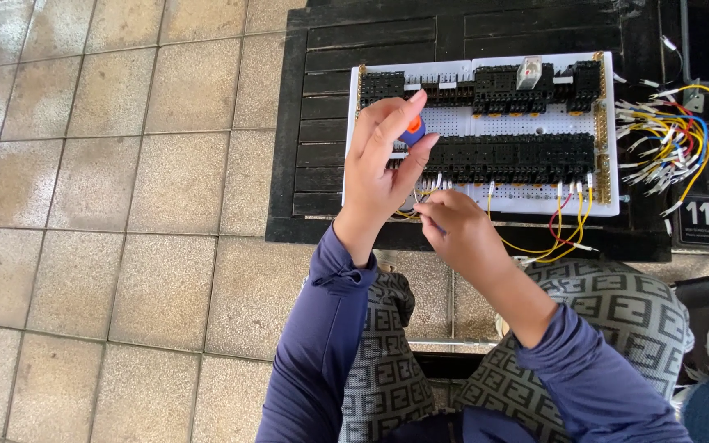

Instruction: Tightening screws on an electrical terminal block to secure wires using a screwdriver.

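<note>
Left hand [383,168] pinching a light, stiff screwdriver [413,130] by its orange-blue handle at the fingertips; right hand [457,230] just beside, clenched on a thin, bendy wire [430,190], best gripped near its tip.

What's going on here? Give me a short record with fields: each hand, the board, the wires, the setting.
left hand: left hand raised over the board, pinching a small tool with an orange and blue handle
right hand: right hand at the board's near edge, fingers closed on something thin among the yellow wires; what exactly cannot be told
board: white perforated board with rows of black blocks, lying on a dark slatted table
wires: loose bundle of coloured wires to the right of the board
setting: tiled floor; person seated
</note>
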